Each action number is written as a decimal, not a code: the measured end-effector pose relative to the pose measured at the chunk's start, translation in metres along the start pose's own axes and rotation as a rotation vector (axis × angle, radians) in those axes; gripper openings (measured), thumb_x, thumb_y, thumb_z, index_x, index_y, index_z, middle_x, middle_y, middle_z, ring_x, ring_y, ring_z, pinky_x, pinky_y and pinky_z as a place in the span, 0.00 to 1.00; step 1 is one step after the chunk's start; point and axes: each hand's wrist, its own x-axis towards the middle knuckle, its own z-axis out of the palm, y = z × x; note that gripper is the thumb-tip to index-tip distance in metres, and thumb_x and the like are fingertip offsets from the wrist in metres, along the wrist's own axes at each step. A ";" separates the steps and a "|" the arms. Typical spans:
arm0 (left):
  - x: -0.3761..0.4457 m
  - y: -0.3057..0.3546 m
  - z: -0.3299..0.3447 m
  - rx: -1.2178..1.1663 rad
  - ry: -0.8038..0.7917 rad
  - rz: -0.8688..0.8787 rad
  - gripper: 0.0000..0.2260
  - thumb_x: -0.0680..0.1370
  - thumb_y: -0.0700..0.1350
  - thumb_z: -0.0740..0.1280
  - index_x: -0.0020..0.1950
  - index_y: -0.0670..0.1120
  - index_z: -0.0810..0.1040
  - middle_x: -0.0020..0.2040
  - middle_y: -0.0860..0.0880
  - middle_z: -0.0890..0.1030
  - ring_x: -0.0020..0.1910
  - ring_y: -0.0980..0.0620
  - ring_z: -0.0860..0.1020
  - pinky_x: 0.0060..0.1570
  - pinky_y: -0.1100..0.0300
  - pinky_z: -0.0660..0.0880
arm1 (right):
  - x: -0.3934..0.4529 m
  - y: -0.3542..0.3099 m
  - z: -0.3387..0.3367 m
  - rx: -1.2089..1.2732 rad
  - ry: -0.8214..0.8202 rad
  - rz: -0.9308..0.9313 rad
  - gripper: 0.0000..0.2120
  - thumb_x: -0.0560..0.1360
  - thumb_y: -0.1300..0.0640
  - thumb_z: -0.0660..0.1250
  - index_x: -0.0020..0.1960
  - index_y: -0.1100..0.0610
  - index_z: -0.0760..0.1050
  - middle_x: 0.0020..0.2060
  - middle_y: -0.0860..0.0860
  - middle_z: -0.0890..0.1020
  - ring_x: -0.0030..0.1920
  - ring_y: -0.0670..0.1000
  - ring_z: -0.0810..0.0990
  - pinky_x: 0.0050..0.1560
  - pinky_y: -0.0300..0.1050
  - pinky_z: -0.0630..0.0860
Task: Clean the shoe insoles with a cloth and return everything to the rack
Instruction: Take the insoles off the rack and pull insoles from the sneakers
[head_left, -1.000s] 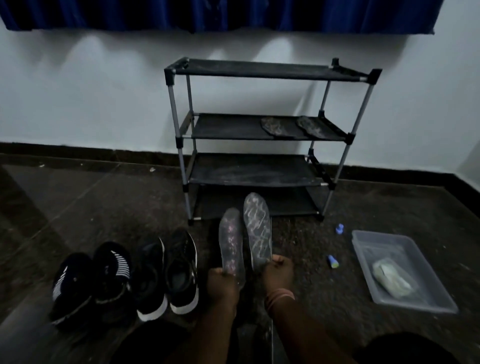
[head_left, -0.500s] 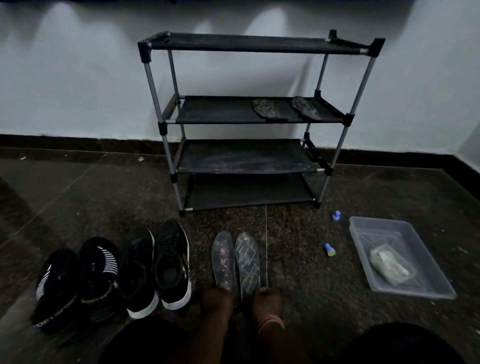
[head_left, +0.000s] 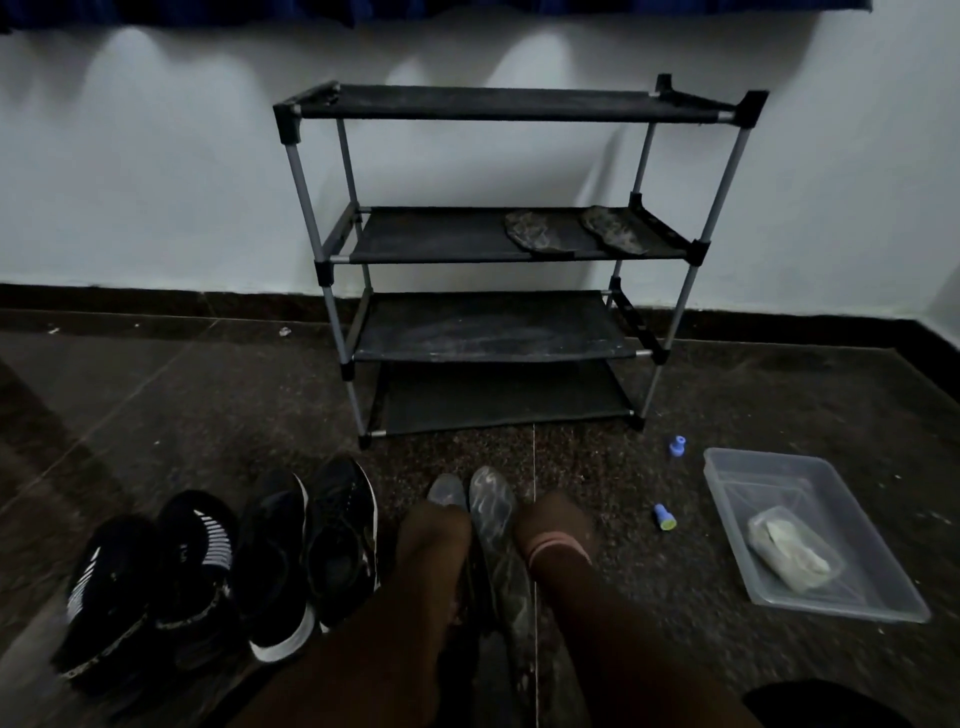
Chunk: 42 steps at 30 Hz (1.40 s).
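The two pale, patterned foam insoles (head_left: 491, 512) lie side by side on the dark speckled floor (head_left: 597, 467), near the black four-shelf rack (head_left: 498, 234). The left hand (head_left: 434, 535) and right hand (head_left: 553, 525) sit over them, but their grip is too dark and blurred to tell. Best to hold one insole flat and fetch the pale folded cloth (head_left: 792, 553) from the clear plastic tray (head_left: 883, 587) on the right.

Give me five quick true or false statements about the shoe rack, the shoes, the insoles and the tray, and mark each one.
1. Two dark insoles lie on the rack's second shelf. True.
2. Four shoes stand on the bottom shelf. False: they sit on the floor, left of the hands.
3. The clear tray holds a pale bundle. True.
4. The tray sits left of the rack. False: it is on the floor to the right.
5. The top shelf holds a shoe. False: nothing shows on it.
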 end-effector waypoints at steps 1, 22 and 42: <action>0.009 0.006 -0.001 0.004 0.000 0.059 0.21 0.83 0.51 0.61 0.70 0.37 0.74 0.70 0.36 0.74 0.69 0.37 0.73 0.67 0.52 0.70 | 0.007 -0.007 -0.011 -0.013 0.034 -0.065 0.24 0.73 0.37 0.63 0.49 0.59 0.80 0.49 0.58 0.83 0.52 0.59 0.82 0.55 0.51 0.78; 0.065 0.303 -0.041 -0.436 0.059 0.407 0.25 0.72 0.63 0.62 0.52 0.42 0.80 0.49 0.40 0.84 0.43 0.40 0.84 0.43 0.50 0.83 | 0.142 -0.141 -0.201 0.485 0.671 -0.330 0.18 0.79 0.55 0.62 0.64 0.66 0.69 0.62 0.64 0.73 0.60 0.65 0.75 0.59 0.52 0.73; 0.047 0.283 -0.029 -1.095 -0.364 0.069 0.13 0.81 0.35 0.66 0.65 0.35 0.76 0.59 0.37 0.82 0.49 0.44 0.83 0.30 0.60 0.82 | 0.144 -0.104 -0.197 1.350 0.376 0.001 0.12 0.73 0.72 0.65 0.54 0.63 0.78 0.45 0.58 0.84 0.40 0.55 0.85 0.41 0.44 0.81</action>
